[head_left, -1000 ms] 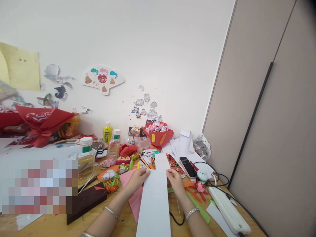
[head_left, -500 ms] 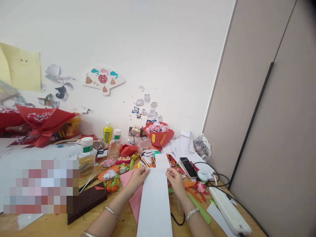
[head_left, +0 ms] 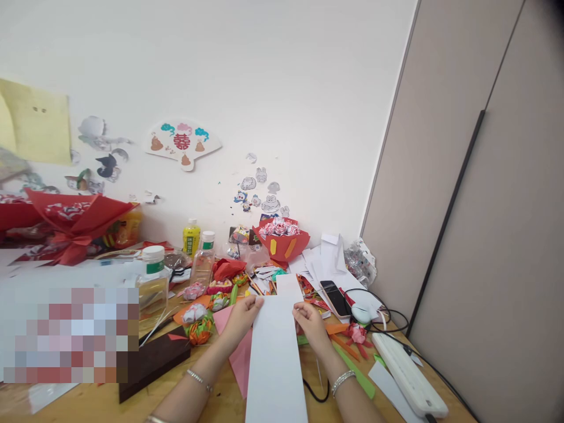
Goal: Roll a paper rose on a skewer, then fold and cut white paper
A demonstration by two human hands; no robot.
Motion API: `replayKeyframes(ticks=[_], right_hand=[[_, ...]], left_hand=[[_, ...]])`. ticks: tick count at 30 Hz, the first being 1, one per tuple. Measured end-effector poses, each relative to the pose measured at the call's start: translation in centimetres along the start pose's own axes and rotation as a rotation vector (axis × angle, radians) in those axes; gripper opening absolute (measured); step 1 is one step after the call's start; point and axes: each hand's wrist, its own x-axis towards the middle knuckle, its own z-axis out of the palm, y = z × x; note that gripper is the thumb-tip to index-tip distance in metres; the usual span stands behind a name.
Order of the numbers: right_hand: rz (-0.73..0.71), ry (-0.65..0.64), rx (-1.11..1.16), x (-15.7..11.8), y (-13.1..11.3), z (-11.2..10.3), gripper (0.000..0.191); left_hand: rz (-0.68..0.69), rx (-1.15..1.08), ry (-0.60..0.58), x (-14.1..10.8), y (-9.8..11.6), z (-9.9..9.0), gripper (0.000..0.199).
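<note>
A long strip of white paper (head_left: 277, 358) runs from the bottom edge of the view up toward the middle of the table. My left hand (head_left: 244, 317) pinches its far left corner between thumb and fingers. On the opposite side, my right hand (head_left: 310, 322) has its fingers closed at the right edge, just below the far corner. Beyond the strip's far end lies another white paper piece (head_left: 289, 284). Pink paper (head_left: 240, 364) shows under my left forearm, partly covered by the strip.
A phone (head_left: 335, 298), a white mouse (head_left: 361, 314), cables and a white power strip (head_left: 409, 373) lie at right. Clear jars (head_left: 153, 282), paper flowers (head_left: 199, 329) and a dark box (head_left: 154, 364) stand at left. A red bouquet (head_left: 282, 242) is against the wall.
My right hand has shifted slightly left and down along the paper's edge. The strip's far end has moved up a little. The left hand keeps its pinch.
</note>
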Motion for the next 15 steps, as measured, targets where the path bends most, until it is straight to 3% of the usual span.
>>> replayKeyframes(ticks=[7,15], right_hand=[[0.026,-0.081,0.035,-0.31,-0.32,0.16,0.029],[0.042,-0.053,0.052,-0.44,-0.61,0.44,0.029]], left_hand=[[0.009,0.025,0.03,0.09,-0.1,-0.19,0.045],[0.028,0.053,0.063,0.19,-0.36,-0.26,0.046]])
